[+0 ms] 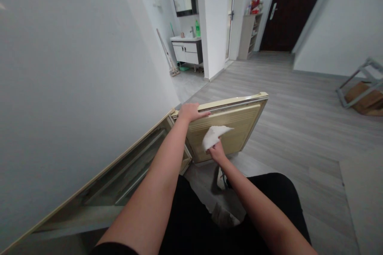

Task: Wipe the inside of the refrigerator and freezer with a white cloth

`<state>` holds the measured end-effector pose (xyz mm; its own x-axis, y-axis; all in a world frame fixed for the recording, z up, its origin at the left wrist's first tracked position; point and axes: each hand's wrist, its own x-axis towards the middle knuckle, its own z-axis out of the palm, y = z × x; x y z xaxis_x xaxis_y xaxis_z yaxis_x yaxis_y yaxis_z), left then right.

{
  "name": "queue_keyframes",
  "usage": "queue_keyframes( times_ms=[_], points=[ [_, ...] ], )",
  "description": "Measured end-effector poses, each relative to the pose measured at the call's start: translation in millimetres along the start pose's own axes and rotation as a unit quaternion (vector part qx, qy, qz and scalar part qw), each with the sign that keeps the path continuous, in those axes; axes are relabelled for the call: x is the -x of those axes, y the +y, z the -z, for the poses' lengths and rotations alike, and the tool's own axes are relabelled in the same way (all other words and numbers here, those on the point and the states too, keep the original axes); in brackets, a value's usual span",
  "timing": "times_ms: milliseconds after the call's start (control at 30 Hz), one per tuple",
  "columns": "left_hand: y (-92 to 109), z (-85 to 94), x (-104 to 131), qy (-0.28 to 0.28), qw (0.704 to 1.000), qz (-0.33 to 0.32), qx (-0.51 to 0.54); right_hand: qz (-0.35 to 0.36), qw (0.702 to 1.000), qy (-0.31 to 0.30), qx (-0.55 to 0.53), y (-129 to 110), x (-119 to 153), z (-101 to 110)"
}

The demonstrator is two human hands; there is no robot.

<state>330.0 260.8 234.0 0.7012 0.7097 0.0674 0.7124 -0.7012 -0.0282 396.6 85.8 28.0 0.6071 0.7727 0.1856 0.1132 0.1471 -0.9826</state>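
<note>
A cream fridge door stands swung open, its ribbed inner panel and seal facing me. My left hand grips its top edge near the hinge side, the thumb lying along the inner face and the other fingers mostly hidden. In front of the panel, my right hand is closed on a crumpled white paper towel. Whether the towel touches the panel I cannot tell. Left of the door is the open fridge body, with shelves dimly visible inside, partly covered by my left arm.
My black-clad knees are close below the door. A white wall rises on the left. Further off are a washbasin cabinet, a mop, a dark door and a grey metal frame by a cardboard box.
</note>
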Motion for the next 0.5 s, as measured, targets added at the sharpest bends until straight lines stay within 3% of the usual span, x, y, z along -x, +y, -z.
queue_keyframes(
  times_ms=[67, 133, 267, 367, 500],
  points=[
    [0.7, -0.3, 0.7, 0.002, 1.0, 0.003, -0.001, 0.068, 0.995, -0.041, 0.06, -16.2, -15.0, -21.6],
    [0.8, -1.4, 1.0, 0.008, 1.0, 0.002, -0.002, 0.087, 0.988, -0.053, 0.12, -29.8, -26.8, -39.8],
    [-0.1, -3.4, 1.1, 0.017, 1.0, 0.0, -0.001, 0.077, 0.977, 0.006, 0.199, -43.1, -42.2, -54.0],
    [-0.5, -3.1, 2.0, 0.019, 1.0, 0.001, 0.001, 0.085, 0.97, 0.06, 0.218, -42.6, -52.9, -38.5],
    [-0.5, -2.3, 2.2, 0.016, 1.0, 0.008, -0.003, 0.042, 0.956, 0.193, 0.218, -40.0, -78.9, 12.3]
  ],
)
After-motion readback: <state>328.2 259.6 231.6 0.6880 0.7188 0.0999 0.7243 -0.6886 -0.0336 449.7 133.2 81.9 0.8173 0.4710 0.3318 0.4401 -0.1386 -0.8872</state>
